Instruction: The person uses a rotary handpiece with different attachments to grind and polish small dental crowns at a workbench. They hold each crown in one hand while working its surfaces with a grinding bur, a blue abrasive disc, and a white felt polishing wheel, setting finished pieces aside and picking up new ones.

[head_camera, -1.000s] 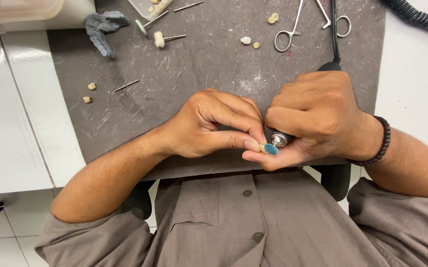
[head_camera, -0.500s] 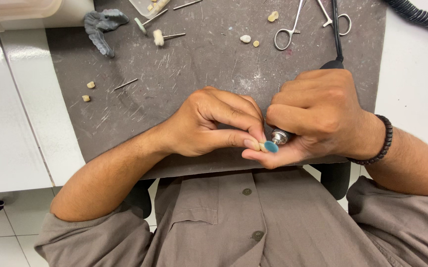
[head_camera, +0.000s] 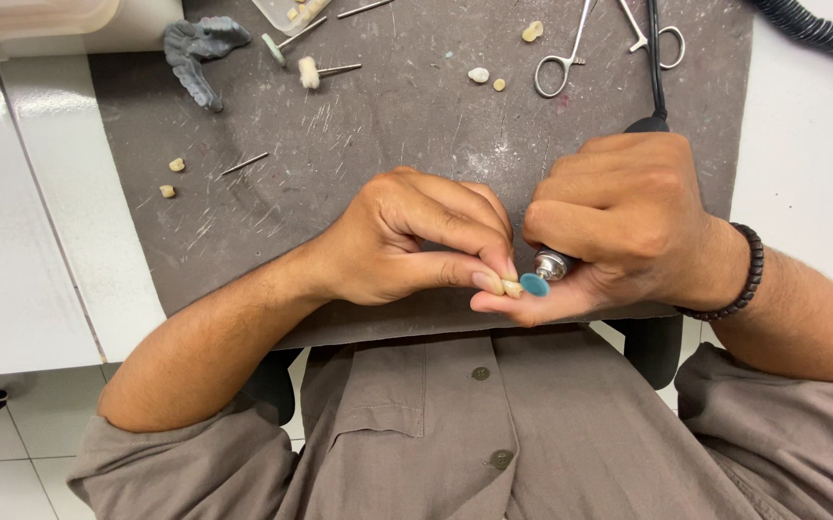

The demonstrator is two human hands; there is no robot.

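A grey mat, scratched and dusty, covers the white bench; everything below is placed from it. Over the mat's near edge the left hand pinches a small cream tooth between thumb and fingertips, closed tight on it. The right hand is wrapped shut round a handpiece, whose cord runs toward the mat's far edge. Its blue disc sits just right of the tooth, touching or nearly so; I cannot tell which. The handpiece's long axis slants down-left toward the tooth. Scissors lie at the far edge, loose teeth near the left edge.
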